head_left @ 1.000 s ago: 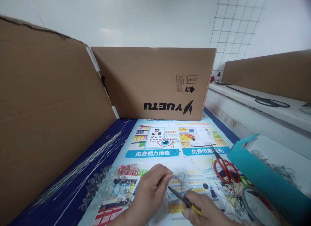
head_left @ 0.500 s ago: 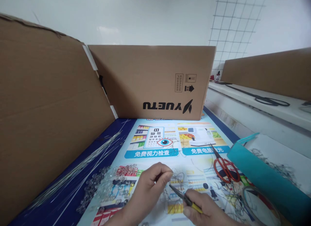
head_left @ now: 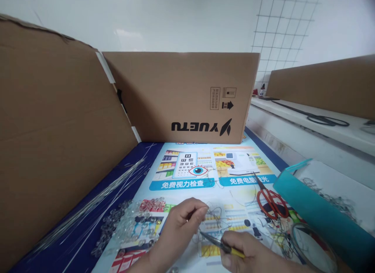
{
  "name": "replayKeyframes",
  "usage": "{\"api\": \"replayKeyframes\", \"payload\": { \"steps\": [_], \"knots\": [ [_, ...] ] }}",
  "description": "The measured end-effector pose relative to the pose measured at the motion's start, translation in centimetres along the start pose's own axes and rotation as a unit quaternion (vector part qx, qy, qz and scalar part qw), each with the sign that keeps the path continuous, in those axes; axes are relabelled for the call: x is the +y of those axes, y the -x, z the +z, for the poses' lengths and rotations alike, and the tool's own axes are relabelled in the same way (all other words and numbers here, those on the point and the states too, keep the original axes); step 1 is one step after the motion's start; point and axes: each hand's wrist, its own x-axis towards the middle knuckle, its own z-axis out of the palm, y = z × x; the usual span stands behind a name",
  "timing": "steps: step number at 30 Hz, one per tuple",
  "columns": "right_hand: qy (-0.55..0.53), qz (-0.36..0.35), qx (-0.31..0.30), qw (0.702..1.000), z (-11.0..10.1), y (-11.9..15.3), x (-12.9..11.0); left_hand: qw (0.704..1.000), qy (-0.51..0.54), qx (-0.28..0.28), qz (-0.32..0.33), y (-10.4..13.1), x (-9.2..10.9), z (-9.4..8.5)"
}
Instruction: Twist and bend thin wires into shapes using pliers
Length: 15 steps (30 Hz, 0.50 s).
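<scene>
My left hand point(head_left: 183, 228) is closed, its thumb and forefinger pinching a thin wire point(head_left: 216, 213) that loops out to the right. In my right hand point(head_left: 244, 247) are small pliers point(head_left: 215, 241) with yellow handles and dark pointed jaws. The jaw tips sit just below my left fingertips, close to the wire; whether they grip it I cannot make out. Many clear beads point(head_left: 137, 224) lie spread to the left of my left hand. Loose wire pieces point(head_left: 281, 236) are tangled right of my right hand.
Red-handled scissors point(head_left: 272, 202) lie at the right, points away from me. Beside them stand a teal box point(head_left: 316, 210) with small wire pieces inside and a round clear dish point(head_left: 315, 247). Long thin wires point(head_left: 99, 204) lie at left. Cardboard panels point(head_left: 181, 97) wall the back and left.
The pliers' tips have shifted slightly left and down, below my left fingers. My left hand keeps its pinch almost in place. The whole view has moved a little.
</scene>
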Motion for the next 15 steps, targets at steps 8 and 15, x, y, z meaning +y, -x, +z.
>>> {"api": "replayKeyframes", "payload": {
  "steps": [8,15],
  "knots": [
    [0.305,0.039,0.087,0.947,-5.5,1.4,-2.2,0.997,-0.074,0.007,0.015,-0.9,-1.0,-0.4],
    [0.538,0.081,0.189,0.817,-4.8,-0.9,1.6,0.994,-0.107,0.001,0.034,-0.9,-1.2,-0.3]
  ]
}}
